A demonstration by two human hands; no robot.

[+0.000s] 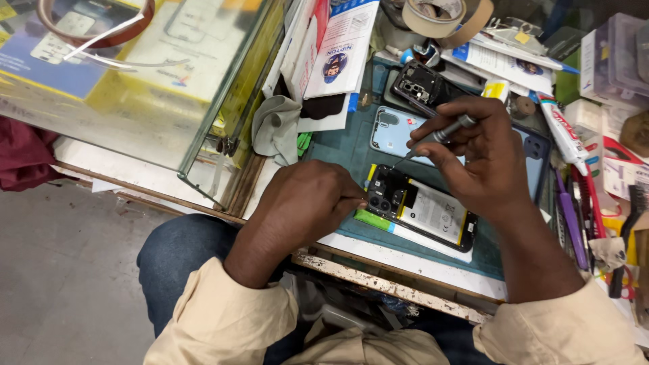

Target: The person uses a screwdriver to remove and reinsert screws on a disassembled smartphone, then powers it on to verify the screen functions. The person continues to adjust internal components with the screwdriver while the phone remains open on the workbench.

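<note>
Two hands: both at work over an opened phone (422,213) lying on a teal mat (345,149) on the cluttered surface (405,267).
Left hand (307,203): fingers curled shut, fingertips pinching the camera end of the opened phone at its left edge, steadying it.
Right hand (483,155): grip closed around a slim grey screwdriver (439,135), held like a pen; the tip points down toward the upper left corner of the opened phone, and whether it touches a screw is hard to tell.
Opened phone: back cover off, battery with a white label showing, black frame, camera modules at the left end; it lies tilted, near the front edge of the mat.
Blue back cover (395,128): flat on the mat just behind the opened phone, partly hidden by the right hand.
Black phone part (419,84): farther back, beside the blue back cover.
Grey cloth (277,128): at the left of the mat, against a glass case (169,74).
Tape roll (436,17): at the far edge, among packets and papers.
Tube (561,128): white and red, right of the right hand, near purple pens (571,216).
Sleeves: cream, both pushed up the forearms.
</note>
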